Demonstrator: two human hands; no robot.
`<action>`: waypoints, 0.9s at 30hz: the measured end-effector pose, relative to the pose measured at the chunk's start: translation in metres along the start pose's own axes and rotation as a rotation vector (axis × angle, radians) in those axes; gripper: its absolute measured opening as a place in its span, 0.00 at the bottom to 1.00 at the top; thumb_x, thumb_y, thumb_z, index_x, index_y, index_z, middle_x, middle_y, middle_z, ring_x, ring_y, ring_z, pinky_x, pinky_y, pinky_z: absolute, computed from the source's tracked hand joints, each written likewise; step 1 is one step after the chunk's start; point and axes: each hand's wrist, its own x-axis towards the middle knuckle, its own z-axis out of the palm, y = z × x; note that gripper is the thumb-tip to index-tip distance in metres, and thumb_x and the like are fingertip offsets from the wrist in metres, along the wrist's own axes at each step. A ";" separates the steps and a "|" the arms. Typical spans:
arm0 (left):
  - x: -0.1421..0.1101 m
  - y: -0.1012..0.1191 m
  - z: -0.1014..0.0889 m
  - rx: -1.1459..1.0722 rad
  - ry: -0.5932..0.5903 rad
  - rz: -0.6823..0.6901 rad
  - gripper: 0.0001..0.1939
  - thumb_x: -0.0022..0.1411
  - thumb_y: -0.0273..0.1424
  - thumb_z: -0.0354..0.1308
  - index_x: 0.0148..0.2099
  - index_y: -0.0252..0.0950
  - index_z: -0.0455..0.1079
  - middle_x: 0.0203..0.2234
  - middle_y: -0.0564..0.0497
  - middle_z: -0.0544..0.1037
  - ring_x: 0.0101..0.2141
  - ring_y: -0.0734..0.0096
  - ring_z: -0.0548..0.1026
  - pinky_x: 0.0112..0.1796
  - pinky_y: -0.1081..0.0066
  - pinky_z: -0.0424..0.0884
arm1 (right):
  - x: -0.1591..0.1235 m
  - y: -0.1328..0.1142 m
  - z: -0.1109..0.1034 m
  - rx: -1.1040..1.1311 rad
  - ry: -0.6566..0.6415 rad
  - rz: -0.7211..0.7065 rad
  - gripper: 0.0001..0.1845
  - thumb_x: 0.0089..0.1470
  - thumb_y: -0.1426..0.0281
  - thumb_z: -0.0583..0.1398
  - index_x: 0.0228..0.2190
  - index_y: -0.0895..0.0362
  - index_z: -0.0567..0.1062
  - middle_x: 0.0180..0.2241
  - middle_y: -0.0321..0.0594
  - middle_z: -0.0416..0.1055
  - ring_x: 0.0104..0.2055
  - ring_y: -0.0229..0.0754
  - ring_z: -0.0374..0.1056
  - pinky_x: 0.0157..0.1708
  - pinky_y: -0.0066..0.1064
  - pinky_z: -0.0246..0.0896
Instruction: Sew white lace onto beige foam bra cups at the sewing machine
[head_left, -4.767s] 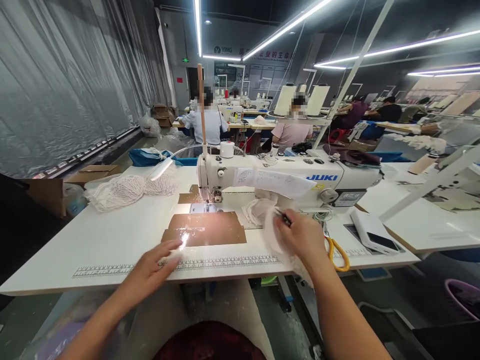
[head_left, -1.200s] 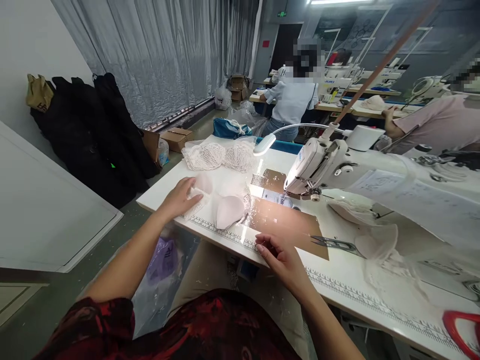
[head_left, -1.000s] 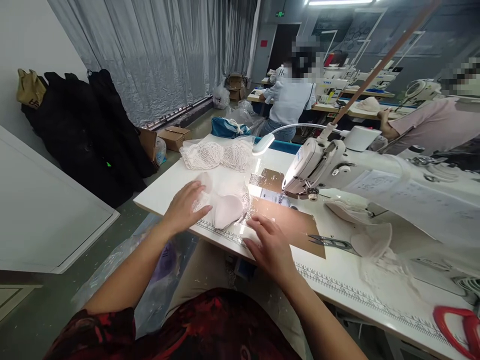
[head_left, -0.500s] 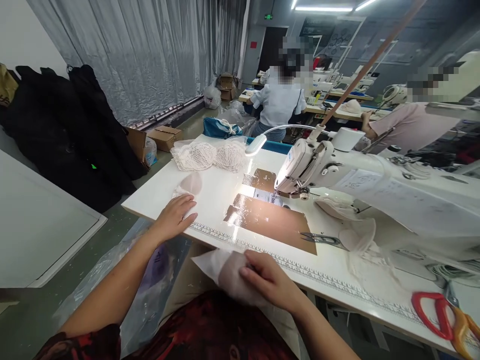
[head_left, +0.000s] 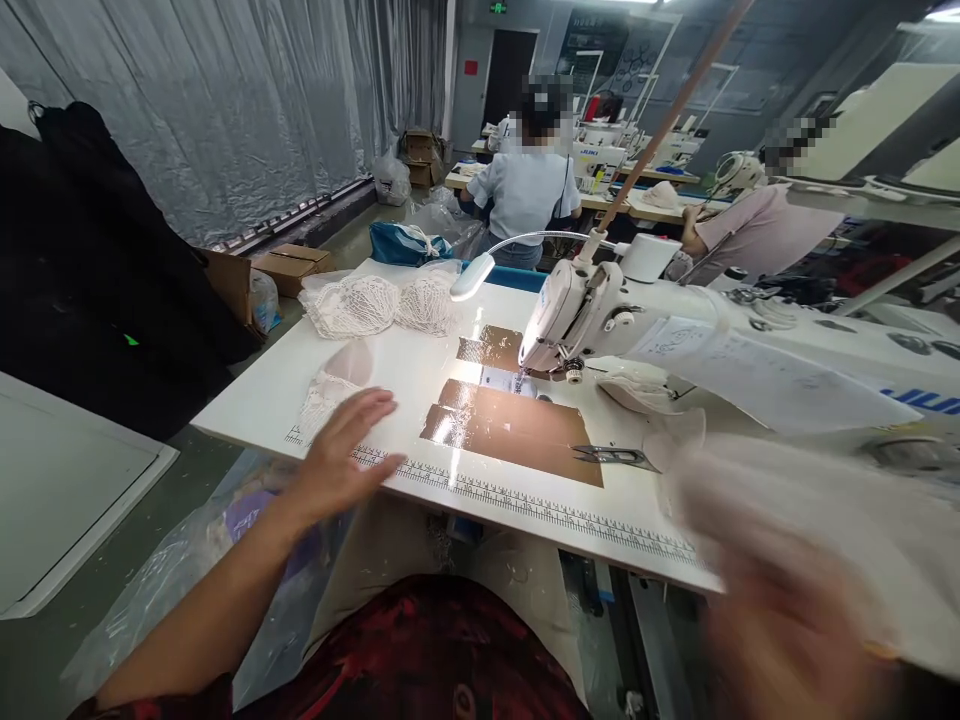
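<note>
My left hand [head_left: 343, 448] is open, fingers apart, over the table's front left edge and holding nothing. Just beyond it lies a lace piece with a sheer beige cup part [head_left: 352, 362]. My right hand [head_left: 799, 625], smeared by motion, is at the lower right with a pale sheer fabric piece [head_left: 817, 510] in its grip. That fabric is blurred too and hides the table's right end. A pair of thread snips [head_left: 615, 456] lies left of it, touching more pale fabric [head_left: 675, 432]. White lace cups [head_left: 356, 305] are stacked at the back left.
A white sewing machine [head_left: 577, 310] stands on the table [head_left: 397, 400], its lamp [head_left: 474, 277] lit. Brown tape [head_left: 517, 425] and a printed ruler [head_left: 525, 505] mark the tabletop. Two people [head_left: 525, 190] sit at machines beyond. Plastic bags [head_left: 187, 590] hang at the lower left.
My right hand has swung from my lap to the far right, carrying the sheer fabric piece. My left hand has lifted off the lace piece and spread its fingers. The view has turned right.
</note>
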 end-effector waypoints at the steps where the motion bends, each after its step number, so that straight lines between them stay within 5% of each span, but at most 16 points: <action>1: 0.002 0.013 0.002 -0.077 -0.118 0.025 0.34 0.57 0.39 0.62 0.63 0.42 0.57 0.60 0.44 0.62 0.60 0.56 0.59 0.60 0.57 0.57 | -0.008 -0.009 0.002 0.031 -0.029 -0.024 0.16 0.62 0.60 0.50 0.40 0.49 0.75 0.41 0.41 0.74 0.41 0.49 0.70 0.37 0.42 0.68; 3: 0.003 0.034 0.007 -0.270 -0.429 0.045 0.45 0.53 0.40 0.65 0.68 0.43 0.47 0.62 0.44 0.59 0.61 0.54 0.59 0.59 0.58 0.58 | -0.020 -0.028 0.008 0.197 -0.196 -0.112 0.11 0.60 0.63 0.54 0.38 0.52 0.74 0.33 0.39 0.75 0.35 0.45 0.71 0.35 0.37 0.68; 6: 0.002 0.054 0.015 -0.508 -0.813 0.006 0.45 0.55 0.36 0.63 0.69 0.43 0.43 0.55 0.46 0.70 0.52 0.59 0.71 0.52 0.65 0.66 | -0.020 -0.050 0.019 0.417 -0.371 -0.147 0.08 0.59 0.66 0.53 0.33 0.54 0.72 0.30 0.37 0.73 0.33 0.40 0.68 0.34 0.31 0.64; 8: 0.000 0.061 0.021 -0.589 -0.851 -0.059 0.40 0.56 0.33 0.61 0.67 0.41 0.48 0.48 0.47 0.75 0.45 0.62 0.74 0.47 0.68 0.68 | -0.012 -0.056 0.023 0.401 -0.398 -0.196 0.04 0.56 0.72 0.55 0.32 0.54 0.70 0.32 0.37 0.73 0.35 0.39 0.67 0.36 0.30 0.62; 11: -0.003 0.068 0.034 -0.758 -0.786 -0.155 0.25 0.56 0.30 0.59 0.57 0.36 0.65 0.39 0.49 0.76 0.39 0.65 0.74 0.42 0.71 0.67 | -0.002 -0.057 0.017 0.234 -0.392 -0.325 0.10 0.47 0.80 0.55 0.30 0.53 0.68 0.33 0.37 0.72 0.35 0.39 0.67 0.35 0.28 0.61; 14: -0.008 0.076 0.049 -1.033 -0.818 -0.303 0.09 0.59 0.33 0.57 0.39 0.32 0.70 0.30 0.51 0.72 0.32 0.70 0.69 0.35 0.74 0.65 | -0.004 -0.055 -0.007 0.105 -0.212 -0.447 0.11 0.48 0.80 0.55 0.30 0.52 0.67 0.31 0.36 0.71 0.30 0.36 0.67 0.28 0.25 0.60; 17: -0.016 0.079 0.062 -1.142 -0.818 -0.459 0.16 0.62 0.41 0.55 0.32 0.31 0.68 0.23 0.54 0.64 0.26 0.76 0.61 0.28 0.77 0.58 | -0.013 -0.051 -0.035 0.031 0.178 -0.490 0.13 0.47 0.81 0.58 0.33 0.52 0.68 0.32 0.36 0.71 0.32 0.37 0.68 0.29 0.26 0.61; 21: -0.027 0.076 0.065 -1.168 -0.659 -0.621 0.17 0.61 0.42 0.58 0.35 0.30 0.70 0.25 0.53 0.66 0.27 0.76 0.62 0.29 0.76 0.58 | -0.022 -0.041 -0.046 -0.024 0.568 -0.333 0.13 0.44 0.81 0.63 0.29 0.54 0.69 0.31 0.35 0.70 0.33 0.37 0.67 0.31 0.27 0.61; 23: -0.029 0.075 0.061 -1.289 -0.663 -0.697 0.17 0.59 0.42 0.60 0.37 0.30 0.72 0.27 0.50 0.70 0.29 0.73 0.66 0.33 0.74 0.63 | -0.022 -0.035 -0.038 0.061 0.494 -0.172 0.08 0.47 0.78 0.63 0.27 0.54 0.69 0.34 0.37 0.71 0.36 0.39 0.68 0.32 0.27 0.61; 27: -0.024 0.080 0.044 -1.559 -0.929 -0.535 0.25 0.56 0.41 0.63 0.52 0.34 0.70 0.35 0.44 0.75 0.33 0.68 0.73 0.36 0.71 0.67 | -0.019 -0.026 -0.009 0.526 -0.122 0.173 0.05 0.50 0.68 0.62 0.27 0.55 0.70 0.32 0.37 0.73 0.32 0.39 0.68 0.28 0.26 0.61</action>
